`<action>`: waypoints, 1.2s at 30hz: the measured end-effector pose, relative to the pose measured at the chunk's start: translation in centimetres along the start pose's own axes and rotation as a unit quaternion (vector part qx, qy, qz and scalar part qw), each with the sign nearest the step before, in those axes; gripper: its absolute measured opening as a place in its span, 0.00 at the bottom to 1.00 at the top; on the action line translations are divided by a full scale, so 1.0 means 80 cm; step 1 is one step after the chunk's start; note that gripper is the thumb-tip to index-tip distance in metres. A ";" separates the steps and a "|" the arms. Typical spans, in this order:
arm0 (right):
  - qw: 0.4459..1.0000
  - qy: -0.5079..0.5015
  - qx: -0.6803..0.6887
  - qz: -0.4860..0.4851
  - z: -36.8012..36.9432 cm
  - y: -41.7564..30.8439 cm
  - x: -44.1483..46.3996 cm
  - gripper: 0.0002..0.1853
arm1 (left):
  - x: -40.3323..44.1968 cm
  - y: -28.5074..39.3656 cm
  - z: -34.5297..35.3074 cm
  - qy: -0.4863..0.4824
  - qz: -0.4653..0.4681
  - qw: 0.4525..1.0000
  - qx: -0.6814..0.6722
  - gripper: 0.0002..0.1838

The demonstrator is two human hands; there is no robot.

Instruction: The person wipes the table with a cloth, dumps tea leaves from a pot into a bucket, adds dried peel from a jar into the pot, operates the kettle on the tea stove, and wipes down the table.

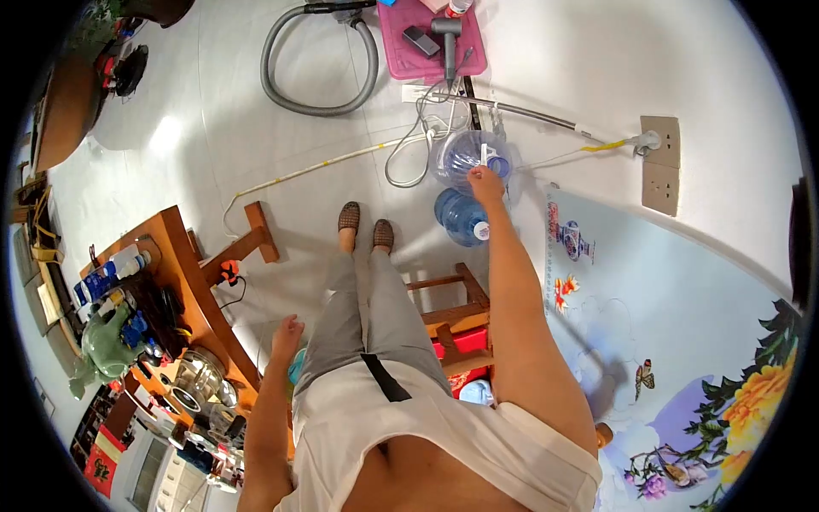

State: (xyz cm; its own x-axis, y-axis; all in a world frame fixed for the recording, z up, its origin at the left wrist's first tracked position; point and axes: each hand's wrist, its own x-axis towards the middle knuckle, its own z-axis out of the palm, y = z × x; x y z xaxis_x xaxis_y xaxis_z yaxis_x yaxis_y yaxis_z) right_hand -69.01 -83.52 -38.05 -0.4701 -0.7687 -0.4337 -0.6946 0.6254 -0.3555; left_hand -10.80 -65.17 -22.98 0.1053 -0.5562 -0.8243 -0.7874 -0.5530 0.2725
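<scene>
My right hand point(486, 183) is closed at the neck of a large clear plastic water bottle point(456, 158), its fingers by the white handle. A second, blue water bottle point(463, 218) with a white cap lies just below it, not touched by the hand. My left hand point(289, 333) hangs beside my left thigh, near the wooden table, with its fingers partly curled; whether anything is in them is too small to tell.
A cluttered wooden table point(192, 282) is at the left. A wooden chair point(461, 320) stands at my right. Ahead are a grey hose point(372, 77), a white cable point(316, 168) and a pink box point(392, 43) with a hair dryer. A socket panel point(660, 183) is on the wall.
</scene>
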 end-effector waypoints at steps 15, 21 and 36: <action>0.865 -0.245 0.438 -0.020 -0.246 -0.249 -0.066 0.17 | 0.021 0.021 -0.010 0.059 0.088 0.993 -0.052 0.25; 0.813 -0.352 0.464 -0.019 -0.222 -0.378 -0.064 0.13 | 0.012 0.027 -0.028 0.084 0.062 0.988 -0.114 0.25; 0.927 -0.126 0.239 -0.259 0.086 -0.690 -0.059 0.35 | -0.009 -0.044 -0.035 0.173 0.021 0.959 -0.223 0.23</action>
State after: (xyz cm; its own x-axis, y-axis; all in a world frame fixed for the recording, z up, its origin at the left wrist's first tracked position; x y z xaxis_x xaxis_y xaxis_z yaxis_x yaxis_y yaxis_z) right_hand -24.72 -113.50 -22.09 0.0427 -0.9646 -0.2603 -0.4435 0.2152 -0.8701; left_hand -6.40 -64.54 -21.94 0.3357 -0.7132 -0.6153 -0.4659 -0.6934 0.5496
